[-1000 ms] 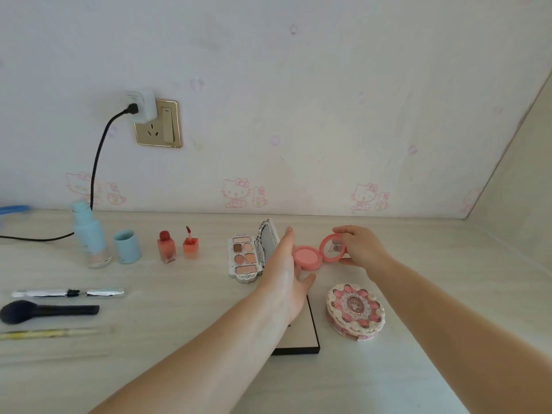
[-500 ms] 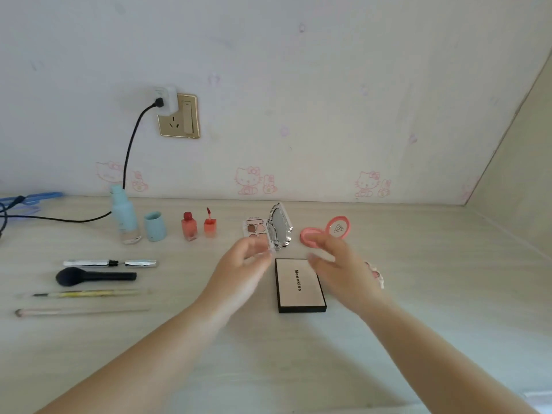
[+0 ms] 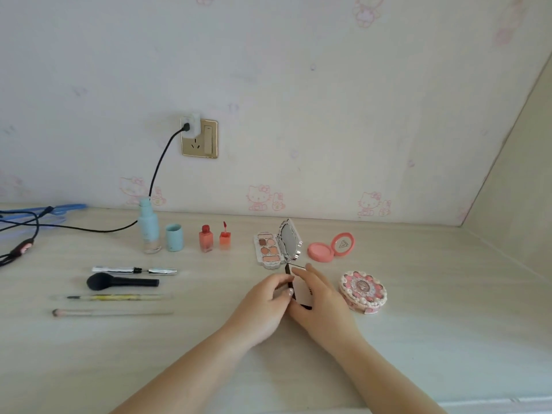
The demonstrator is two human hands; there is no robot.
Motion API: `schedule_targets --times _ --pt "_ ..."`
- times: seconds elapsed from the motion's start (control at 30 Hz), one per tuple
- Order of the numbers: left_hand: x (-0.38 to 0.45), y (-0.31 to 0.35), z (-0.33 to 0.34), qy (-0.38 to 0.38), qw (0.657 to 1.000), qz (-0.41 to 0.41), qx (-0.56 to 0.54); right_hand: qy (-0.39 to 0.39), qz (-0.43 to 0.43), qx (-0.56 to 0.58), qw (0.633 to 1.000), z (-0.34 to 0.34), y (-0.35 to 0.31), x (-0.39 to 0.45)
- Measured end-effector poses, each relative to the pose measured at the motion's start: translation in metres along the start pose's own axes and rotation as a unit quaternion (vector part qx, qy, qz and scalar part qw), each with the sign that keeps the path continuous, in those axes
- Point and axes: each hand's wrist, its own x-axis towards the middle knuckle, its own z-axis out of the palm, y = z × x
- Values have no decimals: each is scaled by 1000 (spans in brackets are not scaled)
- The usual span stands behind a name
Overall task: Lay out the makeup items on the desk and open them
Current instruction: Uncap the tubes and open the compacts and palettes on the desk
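You are gripping the compact with both hands on the desk: left hand pinching its left edge, right hand curling round its right side, just before the palette.

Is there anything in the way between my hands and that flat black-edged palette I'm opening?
Nothing visible. Both the left hand and the right hand already hold the flat palette, with fingers on its lid.
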Motion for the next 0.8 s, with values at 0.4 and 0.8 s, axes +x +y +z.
schedule_targets --times 0.4,0.8 --pt "-32 28 -2 -46 838 -94 -535 11 -24 310 950 -12 -46 -34" --pt "-51 27 1 57 850 -66 -519 12 -10 285 958 5 -62 -39"
